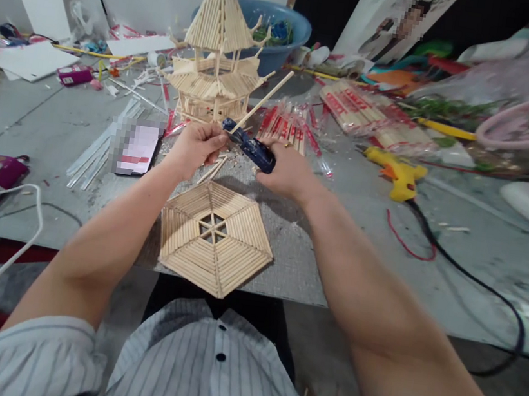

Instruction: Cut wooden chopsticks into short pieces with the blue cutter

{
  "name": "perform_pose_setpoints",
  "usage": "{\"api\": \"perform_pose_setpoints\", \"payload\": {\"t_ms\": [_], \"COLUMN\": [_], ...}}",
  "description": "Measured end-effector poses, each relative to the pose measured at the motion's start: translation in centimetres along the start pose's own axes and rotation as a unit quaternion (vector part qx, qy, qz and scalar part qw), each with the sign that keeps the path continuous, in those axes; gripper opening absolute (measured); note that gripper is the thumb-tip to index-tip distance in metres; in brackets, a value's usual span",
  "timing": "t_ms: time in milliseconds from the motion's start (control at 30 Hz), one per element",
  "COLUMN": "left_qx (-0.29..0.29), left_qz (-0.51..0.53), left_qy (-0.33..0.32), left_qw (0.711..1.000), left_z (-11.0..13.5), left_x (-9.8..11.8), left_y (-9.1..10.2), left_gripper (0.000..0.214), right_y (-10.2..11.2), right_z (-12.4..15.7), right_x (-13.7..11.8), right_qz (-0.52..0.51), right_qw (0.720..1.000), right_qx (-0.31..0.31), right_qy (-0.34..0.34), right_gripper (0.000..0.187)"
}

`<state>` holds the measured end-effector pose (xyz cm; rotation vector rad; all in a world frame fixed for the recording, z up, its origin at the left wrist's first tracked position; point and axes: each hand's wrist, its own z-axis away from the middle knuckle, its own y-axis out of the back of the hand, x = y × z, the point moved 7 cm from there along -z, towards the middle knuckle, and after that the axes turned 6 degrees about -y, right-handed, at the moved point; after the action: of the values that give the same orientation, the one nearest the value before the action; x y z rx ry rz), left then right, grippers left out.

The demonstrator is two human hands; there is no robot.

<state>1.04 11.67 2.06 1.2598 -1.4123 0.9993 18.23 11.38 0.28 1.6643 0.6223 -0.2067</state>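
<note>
My right hand [285,168] is wrapped around dark blue hand cutters [251,149], their head pointing left toward my other hand. A thin wooden stick [265,102] slants up to the right from the cutters' jaws. My left hand [200,147] is closed in a pinch at the stick's lower end, beside the jaws; the fingertips partly hide that end. Just below my hands, a hexagonal panel of wooden sticks [236,262] lies at the table's front edge, with a small spoked opening in its middle. A few short stick pieces [213,170] lie behind it.
A stick-built pagoda model [216,78] stands behind my hands, before a blue basin [297,27]. Packaged sticks [354,106] lie at the back right. A yellow glue gun [397,173] with a black cable rests at right, a phone [138,149] at left.
</note>
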Motion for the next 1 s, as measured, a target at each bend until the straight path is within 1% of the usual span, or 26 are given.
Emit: {"api": "perform_pose_setpoints", "payload": {"t_ms": [133,300,400,533,667,800,900,1000], "left_qx": [0.018,-0.002,0.005,0.028,0.011,0.017,0.045,0.061], "left_qz": [0.020,-0.002,0.020,0.055,0.041,0.053,0.076,0.071], "left_qy": [0.033,0.004,0.013,0.052,0.038,0.039,0.068,0.081], "left_qw": [0.999,1.000,1.000,0.997,0.998,0.998,0.994,0.992], "left_z": [0.5,0.6,0.6,0.6,0.5,0.5,0.6,0.4], "left_x": [0.0,0.5,0.3,-0.4,-0.4,-0.3,-0.8,-1.7], "left_y": [-0.4,-1.1,-1.1,-0.7,-0.8,-0.9,-0.7,-0.4], "left_gripper": [0.023,0.026,0.028,0.021,0.019,0.021,0.019,0.018], "right_y": [0.2,0.2,0.2,0.3,0.3,0.5,0.7,0.8], "right_z": [0.3,0.3,0.3,0.2,0.2,0.2,0.4,0.8], "right_x": [-0.4,-0.4,-0.3,-0.3,-0.2,-0.4,-0.6,-0.9], "right_qz": [-0.003,0.021,0.026,0.017,0.017,0.030,0.057,0.093], "right_qw": [1.000,1.000,0.999,1.000,1.000,0.999,0.998,0.994], "right_qx": [-0.008,-0.011,-0.017,-0.013,-0.013,-0.011,-0.020,-0.031], "right_qy": [0.003,-0.004,-0.014,-0.006,0.002,0.004,-0.013,-0.053], "right_gripper": [0.062,0.057,0.059,0.055,0.057,0.056,0.047,0.040]}}
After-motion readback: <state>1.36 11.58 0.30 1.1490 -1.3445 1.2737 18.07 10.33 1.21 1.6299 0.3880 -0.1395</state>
